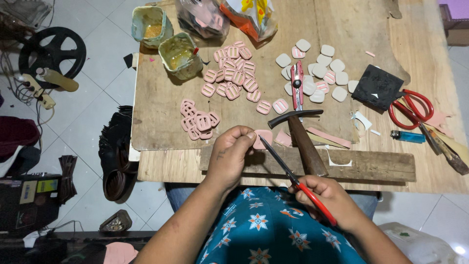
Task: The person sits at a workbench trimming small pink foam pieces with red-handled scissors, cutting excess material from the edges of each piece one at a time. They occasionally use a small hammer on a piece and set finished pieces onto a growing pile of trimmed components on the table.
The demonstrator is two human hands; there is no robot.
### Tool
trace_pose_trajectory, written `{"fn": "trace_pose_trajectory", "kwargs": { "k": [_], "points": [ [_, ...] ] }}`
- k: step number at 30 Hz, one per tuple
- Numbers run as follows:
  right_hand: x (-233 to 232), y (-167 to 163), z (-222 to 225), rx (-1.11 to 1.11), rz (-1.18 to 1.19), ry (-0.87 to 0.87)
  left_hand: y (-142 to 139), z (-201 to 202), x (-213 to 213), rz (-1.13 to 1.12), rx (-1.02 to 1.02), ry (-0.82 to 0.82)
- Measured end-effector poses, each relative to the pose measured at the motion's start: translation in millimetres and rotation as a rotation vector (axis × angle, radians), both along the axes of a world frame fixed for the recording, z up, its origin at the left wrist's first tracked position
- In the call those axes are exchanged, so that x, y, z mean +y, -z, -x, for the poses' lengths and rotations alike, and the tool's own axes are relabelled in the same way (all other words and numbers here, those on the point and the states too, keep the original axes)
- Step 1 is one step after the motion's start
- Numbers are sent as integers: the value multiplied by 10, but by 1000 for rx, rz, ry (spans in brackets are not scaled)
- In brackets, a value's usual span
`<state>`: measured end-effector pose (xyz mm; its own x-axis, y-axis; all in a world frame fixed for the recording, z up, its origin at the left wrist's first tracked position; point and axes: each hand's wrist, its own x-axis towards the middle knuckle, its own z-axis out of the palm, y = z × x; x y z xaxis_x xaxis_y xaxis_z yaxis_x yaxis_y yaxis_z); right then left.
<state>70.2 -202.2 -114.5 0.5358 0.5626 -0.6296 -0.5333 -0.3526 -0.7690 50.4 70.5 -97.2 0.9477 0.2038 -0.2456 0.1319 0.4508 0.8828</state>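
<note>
Hammer (300, 139) beside hands, board beyond crowded.

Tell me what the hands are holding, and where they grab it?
The left hand pinches a small pink piece by its left edge. The right hand grips a thin tool by its red handle, tip at the piece.

Pink square piece (264, 138) – pinched flat (table edge), red-handled tool's (293, 177) tip touching it.

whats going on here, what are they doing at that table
A person sits at a wooden table. Their left hand holds a small pink piece at the table's edge, while their right hand points a thin red-handled tool at it. A hammer lies beside them, with piles of pink slotted pieces and pale blanks further back.
</note>
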Motion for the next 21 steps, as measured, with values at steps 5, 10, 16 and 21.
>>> {"fn": "trace_pose_trajectory", "kwargs": {
  "k": [5, 10, 16, 21],
  "points": [
    [-30, 42, 43, -39, 70, 5, 24, 5, 0, -5, 26, 4],
    [-54, 30, 30, -151, 70, -73, 53, 43, -44, -44, -42, -11],
    [-104, -129, -27, -101, -43, -111, -20, 14, -66, 69, -136, -86],
    [-64, -151, -24, -71, -126, -120, -81, 9, -127, 66, -54, -37]
  ]
}}
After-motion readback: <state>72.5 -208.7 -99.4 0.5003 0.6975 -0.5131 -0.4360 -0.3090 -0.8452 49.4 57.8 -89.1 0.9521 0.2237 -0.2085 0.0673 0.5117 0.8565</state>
